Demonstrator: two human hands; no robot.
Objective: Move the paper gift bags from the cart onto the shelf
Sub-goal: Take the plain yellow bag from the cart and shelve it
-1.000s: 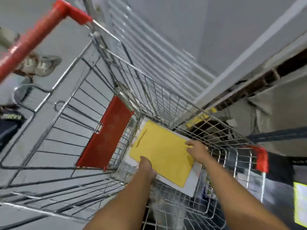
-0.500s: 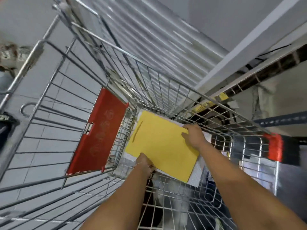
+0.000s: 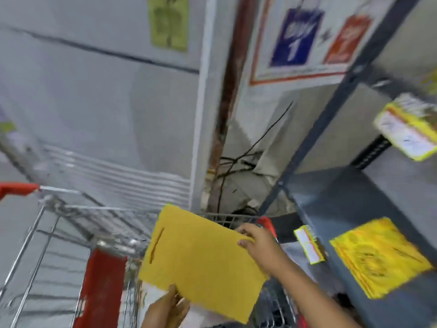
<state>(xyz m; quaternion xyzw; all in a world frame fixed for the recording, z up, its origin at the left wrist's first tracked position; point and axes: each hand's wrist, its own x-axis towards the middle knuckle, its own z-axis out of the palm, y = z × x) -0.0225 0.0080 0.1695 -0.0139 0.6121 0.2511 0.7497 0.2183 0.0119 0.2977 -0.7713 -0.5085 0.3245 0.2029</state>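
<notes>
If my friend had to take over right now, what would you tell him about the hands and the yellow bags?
Left hand: holds the bottom edge of the yellow bag.
Right hand: holds its right edge.
The bag is lifted above the cart, flat, not on the shelf yet.
Done: some yellow bags already lie on the shelf to the right.
Left: carry this bag over to the shelf and set it down. The picture is blurry, so whether more bags wait in the cart cannot be told.

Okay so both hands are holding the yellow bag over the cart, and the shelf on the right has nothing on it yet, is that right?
Not quite. Both hands, left and right, do hold the yellow bag over the cart, but the head view shows the shelf already carries a yellow stack.
</notes>
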